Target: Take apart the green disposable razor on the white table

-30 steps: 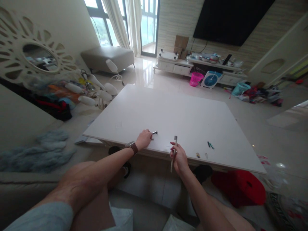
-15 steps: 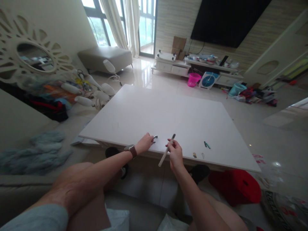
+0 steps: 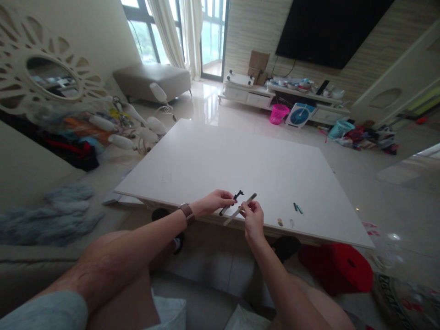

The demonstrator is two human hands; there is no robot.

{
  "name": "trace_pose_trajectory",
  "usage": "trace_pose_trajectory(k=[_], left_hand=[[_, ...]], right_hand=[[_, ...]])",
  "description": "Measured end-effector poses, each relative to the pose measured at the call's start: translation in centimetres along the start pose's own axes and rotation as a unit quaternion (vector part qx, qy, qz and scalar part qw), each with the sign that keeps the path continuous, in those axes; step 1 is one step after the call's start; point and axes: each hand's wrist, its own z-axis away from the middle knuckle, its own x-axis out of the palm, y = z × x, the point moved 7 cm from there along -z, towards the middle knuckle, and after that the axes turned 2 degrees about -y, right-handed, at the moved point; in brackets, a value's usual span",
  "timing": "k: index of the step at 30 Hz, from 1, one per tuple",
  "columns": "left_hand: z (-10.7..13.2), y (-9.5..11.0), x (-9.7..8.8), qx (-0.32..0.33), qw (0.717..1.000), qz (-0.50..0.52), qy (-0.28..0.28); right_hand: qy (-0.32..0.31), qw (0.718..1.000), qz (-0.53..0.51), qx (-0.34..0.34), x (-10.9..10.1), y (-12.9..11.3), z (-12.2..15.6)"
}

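My left hand (image 3: 220,200) pinches a slim black piece (image 3: 237,196) with a small hooked top, just above the table's near edge. Beside it, my right hand (image 3: 253,220) is closed on a pale, narrow stick (image 3: 233,216) with a dark upper end, held at a slant. The stick and the black piece are close together; whether they touch I cannot tell. To the right on the white table (image 3: 240,156) lie two small dark green cylinders (image 3: 297,208). Nearer the edge are a small yellow-and-dark piece (image 3: 280,222) and a small clear piece (image 3: 292,223).
A red cap-like item (image 3: 338,268) sits below the table's right front. Left of the table stands a lamp fixture with white shades (image 3: 123,141). A pink basket (image 3: 279,113) and a blue fan (image 3: 300,114) are on the floor by the TV cabinet (image 3: 247,97).
My left hand has lifted the black piece from the tabletop and moved right, towards my right hand. The pale stick has tilted further over to the right.
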Motion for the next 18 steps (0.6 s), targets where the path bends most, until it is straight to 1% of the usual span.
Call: trace_pose_trajectory(k=[2,4,8,11,13,16,18], left_hand=[[0.6,0.7,1.0,-0.005,0.999,0.021,-0.039],[1.1,0.7,1.7,-0.025,0.997,0.021,-0.063],[1.8,0.6,2.2,-0.046,0.996,0.031,-0.066],[2.1,1.0,2.0,-0.037,0.997,0.036,-0.050],[2.2,1.5,1.4,-0.023,0.999,0.023,-0.026],[2.3,2.1,0.4,-0.009,1.000,-0.007,0.015],[2.2,2.2,-0.2,0.003,0.999,-0.034,0.040]], right_hand=[[0.000,1.000,-0.020,0.003,0.2,0.0,0.1],[-0.001,1.000,-0.023,0.002,0.4,0.0,0.1],[-0.004,1.000,0.012,0.000,0.5,0.2,0.0],[-0.020,0.999,0.047,0.003,0.7,0.4,-0.2],[-0.013,0.998,0.053,0.015,0.7,0.5,-0.2],[0.006,0.999,0.015,0.044,0.8,0.7,0.0],[-0.014,0.998,-0.023,0.049,1.4,0.5,0.2]])
